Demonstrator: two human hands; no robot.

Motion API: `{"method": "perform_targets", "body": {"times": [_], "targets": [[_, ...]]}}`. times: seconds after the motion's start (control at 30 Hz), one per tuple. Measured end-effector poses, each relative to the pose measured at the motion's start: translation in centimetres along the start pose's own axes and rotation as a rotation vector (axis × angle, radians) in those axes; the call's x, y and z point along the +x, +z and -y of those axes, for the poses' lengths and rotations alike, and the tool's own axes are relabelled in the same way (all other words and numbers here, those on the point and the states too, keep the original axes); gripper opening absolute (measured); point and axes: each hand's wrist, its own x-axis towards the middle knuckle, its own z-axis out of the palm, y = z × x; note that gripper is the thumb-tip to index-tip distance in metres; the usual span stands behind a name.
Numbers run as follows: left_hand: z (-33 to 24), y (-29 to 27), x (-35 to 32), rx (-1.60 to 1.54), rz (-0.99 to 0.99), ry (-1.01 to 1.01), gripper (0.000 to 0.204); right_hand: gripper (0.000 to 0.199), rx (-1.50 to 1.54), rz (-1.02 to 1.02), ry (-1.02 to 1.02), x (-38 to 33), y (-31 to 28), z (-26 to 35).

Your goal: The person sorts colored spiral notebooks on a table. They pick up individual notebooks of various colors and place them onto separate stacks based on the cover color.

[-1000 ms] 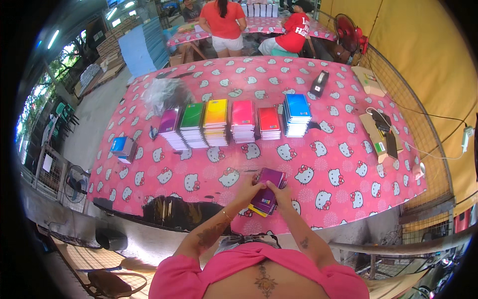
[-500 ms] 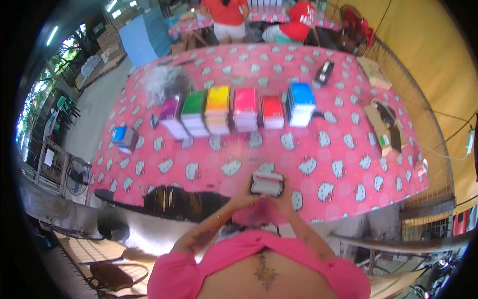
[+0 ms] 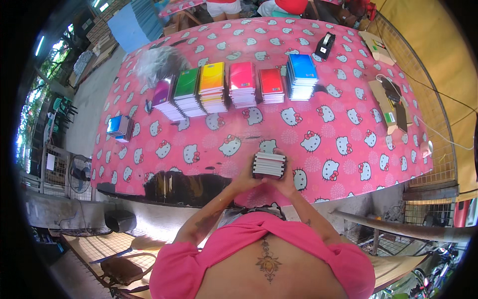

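Near the front edge of the table, a small stack of spiral notebooks [image 3: 269, 165] is held between my hands, white page edges showing. My left hand [image 3: 246, 180] wraps its left side and my right hand [image 3: 287, 183] its right side; the lower fingers are partly hidden. Beyond them stands a row of notebook stacks: purple [image 3: 163, 91], green [image 3: 186, 83], yellow [image 3: 212, 75], pink [image 3: 242, 77], red [image 3: 271, 82] and blue [image 3: 302, 67]. A smaller blue notebook stack [image 3: 119, 127] sits apart at the left.
The pink patterned tablecloth [image 3: 219, 167] is torn at the front left, baring a dark surface [image 3: 189, 188]. Clear plastic [image 3: 162, 65] lies behind the row. A black tape dispenser [image 3: 325, 46] and an open cardboard box [image 3: 383, 107] are to the right. People [image 3: 224, 9] are beyond the table.
The view has tilted, so the table and rows sit higher in the picture, and it is sharper. The held stack is turned slightly, its layered edges now plainer; both hands keep their hold.
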Motion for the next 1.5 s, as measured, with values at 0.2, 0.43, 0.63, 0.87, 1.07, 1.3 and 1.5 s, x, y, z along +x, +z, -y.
{"method": "perform_targets", "body": {"times": [0.2,0.43,0.63,0.87,1.07,1.3,1.5], "targets": [[-1.6,-0.9,0.3,0.086,0.037,-0.026,0.104,0.114,0.229,-0.044,-0.017,0.1,0.4,1.9],[1.1,-2.2,-0.2,0.050,0.126,-0.097,0.101,0.091,0.140,0.019,0.198,-0.5,0.9,-0.2],[-15.4,1.3,2.6,0.947,-0.111,0.400,0.095,0.084,0.325,0.036,0.254,-0.4,-1.1,-3.4],[-10.5,2.0,2.9,1.365,0.121,0.402,0.087,0.084,0.221,0.084,0.236,-0.9,-1.0,-1.8],[-11.8,-0.7,2.8,1.162,0.260,0.324,0.061,0.082,-0.202,0.210,-0.011,0.4,-3.0,1.6],[-15.5,-3.3,-2.6,1.170,0.418,0.783,0.065,0.084,1.055,0.407,1.112,-0.7,-1.1,-0.1],[-16.6,-8.8,-8.3,1.264,0.240,0.737,0.074,0.069,0.832,0.434,0.951,3.9,5.0,4.8]]}}
